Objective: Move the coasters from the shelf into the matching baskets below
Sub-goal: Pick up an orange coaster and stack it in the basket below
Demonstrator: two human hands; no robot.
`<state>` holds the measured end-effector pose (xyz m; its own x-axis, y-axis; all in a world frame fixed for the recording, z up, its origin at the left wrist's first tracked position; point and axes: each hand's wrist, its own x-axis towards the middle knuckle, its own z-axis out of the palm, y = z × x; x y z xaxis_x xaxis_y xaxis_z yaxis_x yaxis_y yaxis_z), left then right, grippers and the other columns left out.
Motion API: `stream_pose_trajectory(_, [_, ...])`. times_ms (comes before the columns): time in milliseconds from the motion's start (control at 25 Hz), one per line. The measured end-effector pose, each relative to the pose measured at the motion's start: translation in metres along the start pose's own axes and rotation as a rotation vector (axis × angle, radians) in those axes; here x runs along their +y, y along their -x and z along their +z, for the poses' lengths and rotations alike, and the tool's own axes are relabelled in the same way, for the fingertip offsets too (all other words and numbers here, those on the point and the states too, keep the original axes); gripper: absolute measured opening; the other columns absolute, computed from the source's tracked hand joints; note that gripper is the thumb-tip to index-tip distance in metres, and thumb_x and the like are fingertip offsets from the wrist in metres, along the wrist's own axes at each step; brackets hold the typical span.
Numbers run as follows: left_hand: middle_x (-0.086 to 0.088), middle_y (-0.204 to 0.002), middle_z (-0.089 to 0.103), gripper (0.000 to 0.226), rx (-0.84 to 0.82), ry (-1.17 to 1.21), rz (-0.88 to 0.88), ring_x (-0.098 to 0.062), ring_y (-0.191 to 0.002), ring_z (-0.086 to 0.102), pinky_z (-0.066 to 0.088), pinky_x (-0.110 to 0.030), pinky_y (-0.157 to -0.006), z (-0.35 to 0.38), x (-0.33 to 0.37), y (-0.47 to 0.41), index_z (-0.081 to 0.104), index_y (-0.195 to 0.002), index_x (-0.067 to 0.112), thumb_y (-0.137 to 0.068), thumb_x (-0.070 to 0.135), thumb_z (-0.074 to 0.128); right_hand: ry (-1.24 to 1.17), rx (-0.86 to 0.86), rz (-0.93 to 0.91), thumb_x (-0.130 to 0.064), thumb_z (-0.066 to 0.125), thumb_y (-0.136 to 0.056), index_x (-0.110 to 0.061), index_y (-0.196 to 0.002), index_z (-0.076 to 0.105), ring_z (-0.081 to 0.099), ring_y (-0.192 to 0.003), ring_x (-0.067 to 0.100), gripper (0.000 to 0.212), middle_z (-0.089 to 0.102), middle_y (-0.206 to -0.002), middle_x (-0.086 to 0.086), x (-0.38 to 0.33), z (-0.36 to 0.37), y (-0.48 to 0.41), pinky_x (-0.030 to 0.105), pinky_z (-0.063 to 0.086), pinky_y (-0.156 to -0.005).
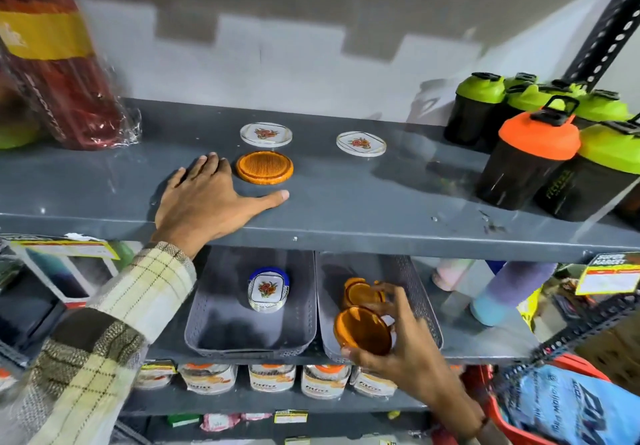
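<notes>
On the grey shelf (346, 202) lie an orange round coaster (265, 168) and two clear floral coasters (266, 134) (361, 144). My left hand (204, 202) rests flat and open on the shelf, just left of the orange coaster, thumb stretched under it. Below stand two grey baskets. The left basket (221, 323) holds a white floral coaster set (267, 290). The right basket (420, 292) holds several orange coasters (360, 293). My right hand (398, 347) grips another orange coaster (362, 331), tilted, over the right basket's front part.
Shaker bottles with green and orange lids (540, 146) crowd the shelf's right end. A wrapped red bottle (59, 74) stands at the left. Pastel bottles (512, 288) stand right of the baskets, boxes at the left, jars (270, 377) on the shelf beneath.
</notes>
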<state>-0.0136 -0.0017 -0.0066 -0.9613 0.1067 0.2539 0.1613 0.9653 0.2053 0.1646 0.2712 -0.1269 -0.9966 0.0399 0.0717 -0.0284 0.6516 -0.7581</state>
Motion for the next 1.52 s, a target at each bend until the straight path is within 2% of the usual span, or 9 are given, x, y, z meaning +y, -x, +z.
stream_pose_trajectory(80, [-0.008,-0.157,0.042,0.136,0.008,0.001,-0.005,-0.024,-0.145,0.037,0.026,-0.047,-0.12,0.002,-0.001,-0.002,0.048,-0.141,0.009,-0.054,0.11,0.023,0.027,0.005,0.104,-0.043,0.097,-0.06,-0.043,-0.119,0.041,0.061,-0.104,-0.022,0.081,0.068,-0.121,-0.015,0.042,0.014,-0.025,-0.003,0.041,-0.085])
stream_pose_trajectory(120, [-0.008,-0.158,0.042,0.135,0.016,0.001,-0.006,-0.024,-0.145,0.037,0.026,-0.048,-0.119,0.002,-0.001,-0.003,0.049,-0.14,0.009,-0.054,0.11,0.023,0.048,0.011,0.16,-0.039,0.098,-0.061,-0.042,-0.119,0.041,0.066,-0.104,-0.013,0.082,0.069,-0.121,-0.009,0.059,0.019,-0.038,0.002,0.046,-0.088])
stream_pose_trajectory(200, [-0.007,-0.157,0.044,0.132,0.042,0.001,-0.001,-0.026,-0.143,0.039,0.027,-0.05,-0.116,0.002,-0.002,-0.003,0.052,-0.137,0.01,-0.055,0.109,0.025,0.125,0.017,0.281,-0.04,0.097,-0.061,-0.037,-0.13,0.039,0.071,-0.108,0.019,0.09,0.07,-0.123,0.005,0.085,0.027,-0.063,0.029,0.056,-0.094])
stream_pose_trajectory(240, [-0.007,-0.157,0.043,0.131,0.046,0.003,0.0,-0.026,-0.144,0.039,0.026,-0.05,-0.116,0.002,-0.002,-0.003,0.053,-0.137,0.011,-0.055,0.109,0.025,0.161,0.015,0.321,-0.042,0.096,-0.062,-0.033,-0.136,0.038,0.07,-0.107,0.029,0.095,0.069,-0.123,0.01,0.095,0.029,-0.076,0.037,0.057,-0.093])
stream_pose_trajectory(400, [-0.007,-0.159,0.041,0.134,0.024,-0.016,0.001,-0.025,-0.146,0.037,0.026,-0.051,-0.116,0.002,-0.004,-0.006,0.049,-0.141,0.011,-0.055,0.11,0.022,0.248,-0.038,0.327,-0.043,0.092,-0.064,-0.033,-0.146,0.027,0.062,-0.119,0.039,0.105,0.061,-0.131,0.014,0.118,0.035,-0.111,0.049,0.053,-0.1])
stream_pose_trajectory(640, [-0.007,-0.163,0.035,0.139,0.017,-0.02,0.0,-0.026,-0.148,0.033,0.023,-0.052,-0.117,0.001,-0.003,-0.005,0.044,-0.148,0.011,-0.054,0.11,0.02,0.318,-0.139,0.318,-0.038,0.089,-0.071,-0.034,-0.153,0.017,0.059,-0.126,0.042,0.109,0.056,-0.142,0.018,0.129,0.037,-0.131,0.055,0.052,-0.102])
stream_pose_trajectory(920, [-0.007,-0.164,0.032,0.14,0.004,-0.018,0.001,-0.025,-0.149,0.03,0.021,-0.052,-0.118,-0.001,-0.002,-0.004,0.041,-0.15,0.012,-0.053,0.11,0.018,0.395,-0.16,0.232,-0.038,0.085,-0.077,-0.033,-0.152,0.023,0.055,-0.133,0.038,0.097,0.05,-0.149,0.016,0.136,0.037,-0.129,0.051,0.053,-0.102])
stream_pose_trajectory(1320, [-0.007,-0.165,0.031,0.138,-0.011,-0.018,-0.006,-0.025,-0.149,0.03,0.02,-0.052,-0.118,-0.001,-0.001,-0.005,0.043,-0.149,0.013,-0.054,0.11,0.02,0.329,-0.237,0.191,-0.029,0.078,-0.089,-0.024,-0.157,0.024,0.043,-0.143,0.038,0.087,0.032,-0.161,0.014,0.152,0.047,-0.133,0.051,0.043,-0.115])
stream_pose_trajectory(1520, [-0.006,-0.165,0.031,0.137,-0.014,-0.01,-0.017,-0.025,-0.149,0.029,0.02,-0.051,-0.117,-0.001,-0.001,-0.004,0.045,-0.148,0.014,-0.053,0.11,0.02,0.369,-0.229,0.166,-0.037,0.075,-0.09,-0.022,-0.156,0.025,0.038,-0.147,0.036,0.084,0.031,-0.163,0.009,0.15,0.047,-0.129,0.048,0.038,-0.119])
